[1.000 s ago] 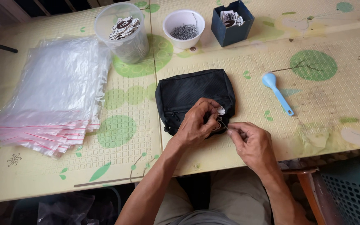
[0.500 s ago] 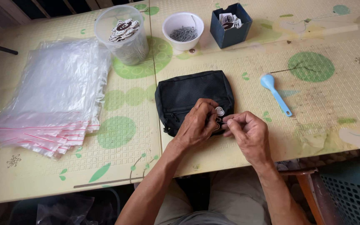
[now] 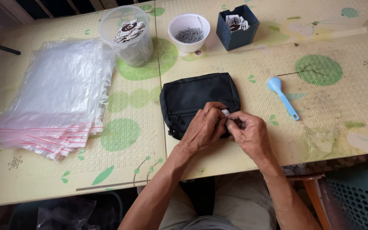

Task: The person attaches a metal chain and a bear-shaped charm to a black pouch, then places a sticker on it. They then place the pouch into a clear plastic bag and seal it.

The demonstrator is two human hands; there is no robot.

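Black pouch (image 3: pixel 196 100) lying mid-desk, near edge; left hand (image 3: pixel 203 130) and right hand (image 3: pixel 248 134) with fingers pinched together on a small white tag (image 3: pixel 225 113) at its zip. Could slip and drop, being tiny. Far off: white bowl (image 3: pixel 189 32) of metal pins, clear tub (image 3: pixel 127 40) of stickers

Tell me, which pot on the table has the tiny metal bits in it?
The white bowl, between the clear tub and the dark blue box.
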